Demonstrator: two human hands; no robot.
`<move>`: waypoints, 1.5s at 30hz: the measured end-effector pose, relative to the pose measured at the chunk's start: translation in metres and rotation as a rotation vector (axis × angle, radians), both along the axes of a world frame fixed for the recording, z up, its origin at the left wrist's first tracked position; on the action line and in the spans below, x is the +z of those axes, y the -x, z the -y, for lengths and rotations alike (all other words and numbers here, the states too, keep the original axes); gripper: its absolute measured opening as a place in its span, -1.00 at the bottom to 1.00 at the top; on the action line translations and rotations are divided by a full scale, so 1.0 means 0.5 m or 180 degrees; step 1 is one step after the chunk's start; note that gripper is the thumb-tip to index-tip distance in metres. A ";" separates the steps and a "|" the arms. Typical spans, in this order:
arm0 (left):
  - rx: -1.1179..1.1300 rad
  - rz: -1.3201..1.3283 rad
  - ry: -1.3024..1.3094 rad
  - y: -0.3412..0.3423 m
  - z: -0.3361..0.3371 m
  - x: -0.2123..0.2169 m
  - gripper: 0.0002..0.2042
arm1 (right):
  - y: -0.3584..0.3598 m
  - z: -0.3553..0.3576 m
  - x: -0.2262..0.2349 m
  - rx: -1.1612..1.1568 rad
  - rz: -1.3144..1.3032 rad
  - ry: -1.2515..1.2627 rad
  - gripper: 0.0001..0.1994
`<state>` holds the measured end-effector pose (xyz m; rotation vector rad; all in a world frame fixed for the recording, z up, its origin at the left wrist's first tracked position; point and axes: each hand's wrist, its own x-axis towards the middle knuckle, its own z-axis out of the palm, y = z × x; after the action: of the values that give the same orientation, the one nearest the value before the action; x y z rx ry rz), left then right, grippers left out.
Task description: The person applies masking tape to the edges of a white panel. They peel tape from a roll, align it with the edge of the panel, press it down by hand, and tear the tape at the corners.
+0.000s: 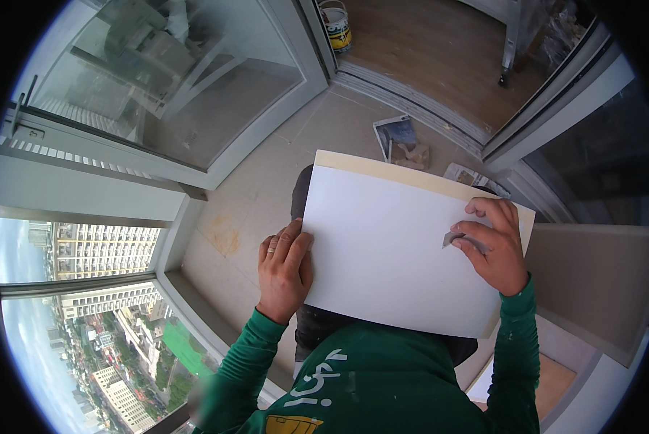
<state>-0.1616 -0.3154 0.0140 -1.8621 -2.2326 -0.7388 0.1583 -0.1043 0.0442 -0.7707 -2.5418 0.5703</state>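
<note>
A white rectangular board (pixel 382 246) lies across my lap, with a cream-coloured strip (pixel 382 171) showing along its far edge. My left hand (pixel 285 267) is closed on the board's left edge, fingers bent over the top face and a ring on one of them. Over the right part of the board, my right hand (pixel 494 242) pinches a small flat grey piece (pixel 450 238) between thumb and fingers. Most of that piece is hidden by the fingers, and I cannot tell what it is.
An open glass door (pixel 216 166) stands at left, beside a window (pixel 71 289) overlooking the city. Printed paper (pixel 395 134) and a crumpled tan scrap (pixel 413 155) lie on the tiles ahead. Past the door track (pixel 411 101), a paint can (pixel 336 29) stands on a wooden floor.
</note>
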 end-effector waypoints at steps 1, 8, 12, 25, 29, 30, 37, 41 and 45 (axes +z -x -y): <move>-0.0023 0.0008 -0.0013 -0.001 -0.005 0.000 -0.81 | -0.001 -0.001 0.000 -0.0024 -0.0012 0.0018 -0.75; 0.0039 0.0059 0.0169 -0.007 -0.007 0.000 -0.76 | -0.002 0.001 0.003 -0.0069 -0.0035 0.0068 -0.77; 0.0008 0.0068 0.0114 -0.006 -0.007 0.001 -0.82 | -0.002 0.000 0.006 -0.0082 -0.0030 0.0073 -0.77; 0.0382 0.2024 -0.0693 0.046 -0.111 0.000 -0.87 | -0.068 0.005 -0.011 -0.0727 -0.1417 0.1058 -0.82; 0.0619 0.2172 -0.0577 0.064 -0.202 0.008 -0.73 | -0.155 -0.006 -0.052 -0.1355 -0.1954 0.1033 -0.88; 0.0710 0.2046 -0.0411 0.058 -0.219 0.021 -0.61 | -0.174 -0.005 -0.064 -0.1532 -0.2072 0.1066 -0.89; 0.0665 0.2034 0.0307 0.059 -0.305 0.008 -0.54 | -0.283 0.026 -0.173 -0.2473 -0.2516 0.1734 -0.86; 0.0381 0.1392 0.0317 0.077 -0.296 -0.013 -0.55 | -0.346 0.030 -0.268 -0.3210 -0.2602 0.1919 -0.86; 0.0416 0.1198 0.0320 0.114 -0.276 -0.031 -0.51 | -0.440 0.057 -0.438 -0.3894 -0.2430 0.2012 -0.84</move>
<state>-0.2185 -0.1773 -0.0017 -1.7132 -2.6328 -1.0448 0.3780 -0.1325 -0.1749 -1.6675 -0.8769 0.9302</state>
